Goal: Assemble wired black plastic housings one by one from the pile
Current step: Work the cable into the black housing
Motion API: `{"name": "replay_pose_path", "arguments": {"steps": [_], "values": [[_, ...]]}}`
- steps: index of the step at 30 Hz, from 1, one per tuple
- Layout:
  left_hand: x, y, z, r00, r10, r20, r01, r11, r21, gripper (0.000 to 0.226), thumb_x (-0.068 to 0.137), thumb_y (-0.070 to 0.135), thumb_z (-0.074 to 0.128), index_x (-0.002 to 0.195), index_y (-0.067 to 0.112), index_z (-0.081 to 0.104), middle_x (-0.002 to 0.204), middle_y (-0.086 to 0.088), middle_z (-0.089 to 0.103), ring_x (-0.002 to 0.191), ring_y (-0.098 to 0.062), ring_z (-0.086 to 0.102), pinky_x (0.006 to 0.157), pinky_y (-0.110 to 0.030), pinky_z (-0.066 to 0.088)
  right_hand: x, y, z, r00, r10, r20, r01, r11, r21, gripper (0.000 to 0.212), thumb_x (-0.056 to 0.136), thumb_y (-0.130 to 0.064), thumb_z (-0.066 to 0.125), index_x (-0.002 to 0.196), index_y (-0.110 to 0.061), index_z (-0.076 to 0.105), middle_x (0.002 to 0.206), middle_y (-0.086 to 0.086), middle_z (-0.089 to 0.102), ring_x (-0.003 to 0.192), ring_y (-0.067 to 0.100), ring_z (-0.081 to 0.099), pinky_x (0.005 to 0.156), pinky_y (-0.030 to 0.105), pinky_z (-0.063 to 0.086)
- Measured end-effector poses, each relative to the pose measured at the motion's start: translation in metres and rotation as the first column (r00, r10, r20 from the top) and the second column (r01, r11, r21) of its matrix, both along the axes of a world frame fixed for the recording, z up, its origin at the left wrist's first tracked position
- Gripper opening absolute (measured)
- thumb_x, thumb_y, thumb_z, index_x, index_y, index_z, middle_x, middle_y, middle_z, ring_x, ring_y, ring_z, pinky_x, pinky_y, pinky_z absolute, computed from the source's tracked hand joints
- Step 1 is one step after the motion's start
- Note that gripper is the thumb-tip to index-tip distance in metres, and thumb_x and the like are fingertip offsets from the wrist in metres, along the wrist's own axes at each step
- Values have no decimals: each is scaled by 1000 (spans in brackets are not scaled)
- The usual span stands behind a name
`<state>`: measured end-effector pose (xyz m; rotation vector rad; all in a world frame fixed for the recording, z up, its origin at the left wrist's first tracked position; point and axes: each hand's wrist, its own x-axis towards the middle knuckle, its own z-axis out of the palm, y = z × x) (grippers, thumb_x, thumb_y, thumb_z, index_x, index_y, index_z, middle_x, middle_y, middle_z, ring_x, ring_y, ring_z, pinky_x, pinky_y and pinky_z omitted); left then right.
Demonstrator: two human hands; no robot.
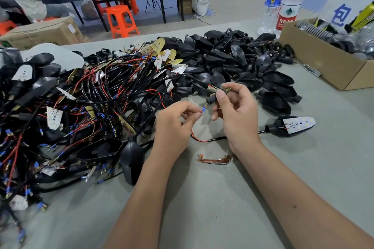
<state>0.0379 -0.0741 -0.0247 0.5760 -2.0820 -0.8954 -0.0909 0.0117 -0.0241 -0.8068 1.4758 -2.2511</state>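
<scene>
My right hand [234, 111] grips a small black stem piece [212, 99] with a brass threaded end, held above the table. My left hand [176, 121] pinches a wire by its blue-sleeved terminal [204, 109], the tip pointing at the lower end of the stem. A red and black lead [200, 139] runs from my hands to a wired black housing [291, 126] with a white LED board, lying on the table to the right. A pile of empty black housings [232, 56] lies behind my hands. A tangle of wired LED boards [91, 97] fills the left.
A cardboard box [323, 62] of round parts stands at the right. Two water bottles [283, 2] stand behind it. A small orange-brown strip [214, 160] lies on the grey mat between my forearms. Orange stools and another table are in the background, with a seated person far left.
</scene>
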Motion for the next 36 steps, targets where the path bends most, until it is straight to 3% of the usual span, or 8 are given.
{"name": "replay_pose_path", "arguments": {"steps": [10,14,17,21,25,30,33,36], "values": [[-3,-1,0,998,-48,27,47,998,38,19,94,7,67,85,23,69,77,24,62,71,-2,55,67,-20,42,2,-1,-1,997,-28,-70,30,999,27,15,103,-8,60,118,-10,58,91,35,61,66,22,61,55,32,52],[-3,-3,-4,999,-41,16,40,997,69,16,95,10,65,87,24,69,77,15,66,70,-8,58,66,-27,49,1,-1,-1,996,-69,-53,71,997,39,15,105,-9,55,119,-12,58,88,25,58,64,17,60,53,32,51],[-3,-3,-4,999,-37,5,37,997,66,15,95,12,65,87,24,69,76,13,66,70,-9,58,65,-25,47,1,0,-3,994,-15,-112,27,994,109,17,106,-13,49,107,-21,64,74,0,55,63,16,58,52,32,48],[-4,-3,-2,1000,-25,-7,25,998,55,10,93,19,63,87,24,68,76,15,65,72,-14,57,67,-34,51,5,0,-4,971,53,-232,-7,981,194,13,100,-30,62,87,-27,66,72,0,60,63,23,57,57,38,47],[-3,-1,1,999,-42,-13,43,997,62,9,93,18,62,87,21,68,76,16,63,75,-16,58,70,-40,53,4,-1,-5,931,82,-355,17,964,265,13,94,-32,70,83,-27,66,68,-4,61,62,26,58,61,45,52],[-5,2,4,997,-6,-76,23,974,224,10,100,6,58,92,8,63,73,-8,65,68,-21,64,67,-53,58,1,-1,-6,976,1,-220,52,970,237,23,89,-36,77,74,-22,66,62,1,65,54,16,60,55,33,48],[-5,1,5,995,-9,-102,44,938,344,14,103,0,55,93,8,60,81,-8,71,72,-21,70,66,-43,61,-2,-1,-5,995,-24,-100,43,981,191,24,90,-34,76,71,-26,65,60,-3,62,57,15,59,57,32,47],[-4,3,6,990,-100,-98,131,907,401,14,100,-2,59,90,7,62,90,-8,78,72,-23,73,63,-25,56,-3,-1,-4,995,5,-97,11,986,169,23,92,-31,75,73,-24,64,60,1,60,58,20,56,53,31,44]]}}
